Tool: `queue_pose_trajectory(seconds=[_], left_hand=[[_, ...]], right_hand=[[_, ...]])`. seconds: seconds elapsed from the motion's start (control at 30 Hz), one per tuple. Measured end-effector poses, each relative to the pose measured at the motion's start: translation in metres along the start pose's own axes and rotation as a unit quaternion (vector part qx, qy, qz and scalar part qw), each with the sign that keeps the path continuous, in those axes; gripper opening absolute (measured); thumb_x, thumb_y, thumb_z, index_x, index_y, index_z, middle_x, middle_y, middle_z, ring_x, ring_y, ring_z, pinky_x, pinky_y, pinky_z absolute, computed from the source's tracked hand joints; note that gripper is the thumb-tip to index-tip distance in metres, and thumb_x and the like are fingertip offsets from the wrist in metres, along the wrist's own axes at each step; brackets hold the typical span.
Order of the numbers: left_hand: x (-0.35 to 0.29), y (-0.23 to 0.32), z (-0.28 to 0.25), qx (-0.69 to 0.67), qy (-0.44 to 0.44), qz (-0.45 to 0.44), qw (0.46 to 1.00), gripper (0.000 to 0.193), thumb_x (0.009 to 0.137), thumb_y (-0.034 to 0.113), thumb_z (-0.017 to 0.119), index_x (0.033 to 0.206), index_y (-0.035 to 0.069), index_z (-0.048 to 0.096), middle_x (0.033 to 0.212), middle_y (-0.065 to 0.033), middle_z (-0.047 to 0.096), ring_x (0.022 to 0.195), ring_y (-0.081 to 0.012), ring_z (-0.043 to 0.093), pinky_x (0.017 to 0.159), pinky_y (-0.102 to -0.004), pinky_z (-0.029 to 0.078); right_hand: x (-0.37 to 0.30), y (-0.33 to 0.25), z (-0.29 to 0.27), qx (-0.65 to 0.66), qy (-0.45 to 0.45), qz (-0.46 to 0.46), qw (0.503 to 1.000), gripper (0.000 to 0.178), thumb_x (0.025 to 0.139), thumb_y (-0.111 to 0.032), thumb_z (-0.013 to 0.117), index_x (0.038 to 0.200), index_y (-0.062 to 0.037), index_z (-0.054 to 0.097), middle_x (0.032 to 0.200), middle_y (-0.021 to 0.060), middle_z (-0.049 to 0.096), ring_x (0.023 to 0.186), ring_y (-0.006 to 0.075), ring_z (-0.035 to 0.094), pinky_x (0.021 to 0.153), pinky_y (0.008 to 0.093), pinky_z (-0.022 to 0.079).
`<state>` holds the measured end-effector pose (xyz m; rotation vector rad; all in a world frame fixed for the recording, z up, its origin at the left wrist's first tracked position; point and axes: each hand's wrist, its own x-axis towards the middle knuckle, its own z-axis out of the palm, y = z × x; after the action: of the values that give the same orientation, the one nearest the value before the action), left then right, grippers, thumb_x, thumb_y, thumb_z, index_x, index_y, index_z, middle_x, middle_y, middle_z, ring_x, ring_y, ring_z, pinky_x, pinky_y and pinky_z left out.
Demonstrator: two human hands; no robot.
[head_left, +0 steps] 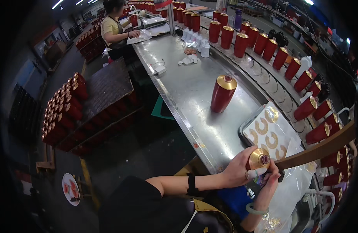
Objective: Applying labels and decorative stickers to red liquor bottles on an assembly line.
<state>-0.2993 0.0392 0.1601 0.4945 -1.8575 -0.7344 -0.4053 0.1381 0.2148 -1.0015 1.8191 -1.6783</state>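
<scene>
A dark red bottle with a gold shoulder and an open glass neck (260, 156) is tilted in front of me at the table's near end. My left hand (240, 167) wraps around it from the left. My right hand (269, 180) has its fingers curled against the bottle's near right side, where a white wrapping shows on one finger. Just beyond my hands, a sheet of curved gold stickers (261, 126) lies on a tray (241, 128). Another red and gold bottle (224, 94) stands upright on the metal table (182, 101).
A curved conveyor (260, 70) with many red bottles runs along the right. A wooden bar (318, 145) juts in beside my right hand. A clear tub (189, 46) and white bottles (205, 48) stand farther back. A co-worker (115, 29) works at the far left. Bottles (64, 110) fill a pallet.
</scene>
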Motion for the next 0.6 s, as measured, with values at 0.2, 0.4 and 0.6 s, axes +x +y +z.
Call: queue_pose_trajectory(seconds=[0.2,0.4,0.6], left_hand=[[0.007,-0.004,0.002,0.01,-0.01,0.066,0.998,0.052,0.08,0.017,0.084,0.125,0.033,0.065,0.147,-0.0178,0.04,0.125,-0.0396,0.054,0.102,-0.0448,0.05],[-0.004,-0.006,0.004,-0.067,0.028,0.051,0.996,0.076,0.071,0.013,0.089,0.137,0.016,0.053,0.144,-0.0181,0.045,0.124,-0.0392,0.055,0.103,-0.0442,0.049],[-0.004,-0.002,0.001,-0.113,0.036,-0.053,0.992,0.089,0.067,0.015,0.092,0.141,0.003,0.045,0.133,-0.0166,0.055,0.115,-0.0331,0.061,0.098,-0.0389,0.051]], right_hand=[[-0.009,-0.007,-0.027,-0.117,0.094,-0.113,0.982,0.057,0.081,-0.009,0.07,0.135,0.0002,0.056,0.124,0.0128,0.057,0.114,0.0233,0.054,0.1,0.037,0.042],[-0.005,-0.075,-0.035,-0.228,-0.016,-0.249,0.941,0.031,0.083,0.015,0.058,0.111,0.004,0.063,0.111,0.0125,0.061,0.104,0.0245,0.061,0.095,0.0342,0.048],[-0.002,-0.087,0.002,-0.409,-0.077,-0.431,0.801,0.03,0.069,-0.003,0.069,0.098,-0.0055,0.076,0.1,0.0051,0.074,0.093,0.0254,0.066,0.082,0.0382,0.053]])
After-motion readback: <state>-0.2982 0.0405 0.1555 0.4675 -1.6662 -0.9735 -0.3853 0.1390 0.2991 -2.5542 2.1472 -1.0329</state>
